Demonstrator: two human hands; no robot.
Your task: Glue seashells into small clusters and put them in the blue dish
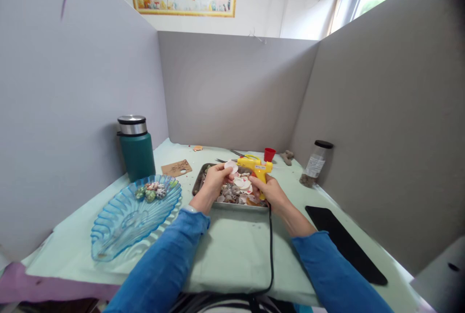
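My left hand point(215, 180) is closed on a pale flat shell point(230, 165), held above the metal tray point(198, 183). My right hand point(271, 191) grips the handle of a yellow glue gun point(255, 166), whose nozzle points left toward the shell. The gun's black cord point(271, 250) runs down toward me across the light green table cover. The tray holds several mixed shells point(236, 192). Both sleeves are blue.
A blue shell-shaped glass dish point(127, 221) with a few small shells lies at the left. Behind it stands a green flask point(136, 147). A brown card point(176, 168), a red cup point(269, 154), a jar point(315, 163) and a black pad point(345, 244) lie around. Grey partitions enclose the table.
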